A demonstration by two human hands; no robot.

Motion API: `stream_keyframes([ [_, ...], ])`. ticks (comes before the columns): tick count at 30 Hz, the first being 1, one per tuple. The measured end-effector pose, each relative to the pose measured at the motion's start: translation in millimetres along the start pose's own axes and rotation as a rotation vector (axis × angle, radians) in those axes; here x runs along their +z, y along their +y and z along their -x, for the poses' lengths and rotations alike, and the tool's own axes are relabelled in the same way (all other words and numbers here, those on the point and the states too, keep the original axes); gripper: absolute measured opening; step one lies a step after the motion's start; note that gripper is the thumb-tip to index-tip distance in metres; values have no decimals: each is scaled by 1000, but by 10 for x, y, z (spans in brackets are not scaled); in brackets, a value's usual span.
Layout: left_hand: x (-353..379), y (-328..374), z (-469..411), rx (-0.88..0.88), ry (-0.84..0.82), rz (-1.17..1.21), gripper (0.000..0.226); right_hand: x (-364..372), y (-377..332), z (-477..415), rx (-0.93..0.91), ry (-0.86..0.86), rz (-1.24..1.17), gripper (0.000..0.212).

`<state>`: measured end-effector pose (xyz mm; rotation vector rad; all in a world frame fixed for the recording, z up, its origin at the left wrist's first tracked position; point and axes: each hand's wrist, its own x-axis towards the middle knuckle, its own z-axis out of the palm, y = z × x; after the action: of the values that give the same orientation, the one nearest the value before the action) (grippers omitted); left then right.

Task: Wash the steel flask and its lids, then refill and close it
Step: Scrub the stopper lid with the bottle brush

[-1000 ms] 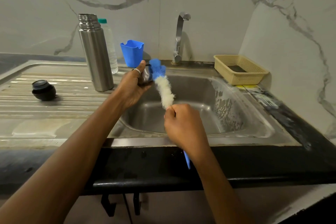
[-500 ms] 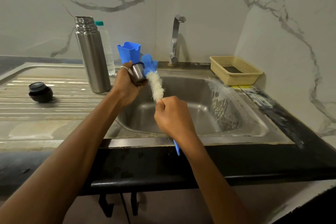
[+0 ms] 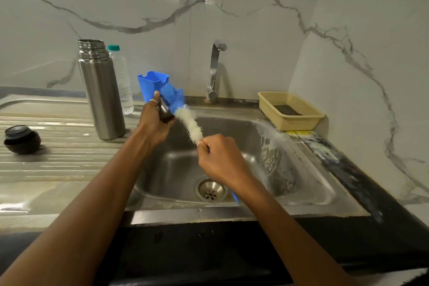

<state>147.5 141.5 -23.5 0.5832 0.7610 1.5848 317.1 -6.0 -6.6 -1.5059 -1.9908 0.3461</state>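
one steel sink [image 3: 301, 169], one tap [image 3: 214, 69] behind it. one steel flask [image 3: 102, 100] stands upright and uncapped on the draining board [image 3: 58, 165], left of the basin, with one clear bottle [image 3: 120, 81] just behind. one beige basket [image 3: 290, 111] sits at the right rim. two hands work over the basin: the right hand [image 3: 220, 160] is fisted round one brush [image 3: 189, 123]; the left hand [image 3: 154, 123] grips one small steel lid [image 3: 166, 111], blurred, the blue brush tip seemingly in it. one blue holder [image 3: 151, 83] stands behind. one black lid [image 3: 21, 139] lies far left.
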Motion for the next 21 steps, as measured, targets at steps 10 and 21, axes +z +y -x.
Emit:
stream_keyframes([
  [10,32,5,5,-32,-7,8,39,106,125,8,-50,73,37,50],
  [21,-39,27,-3,-17,-102,71,46,141,156,55,-91,116,38,48],
])
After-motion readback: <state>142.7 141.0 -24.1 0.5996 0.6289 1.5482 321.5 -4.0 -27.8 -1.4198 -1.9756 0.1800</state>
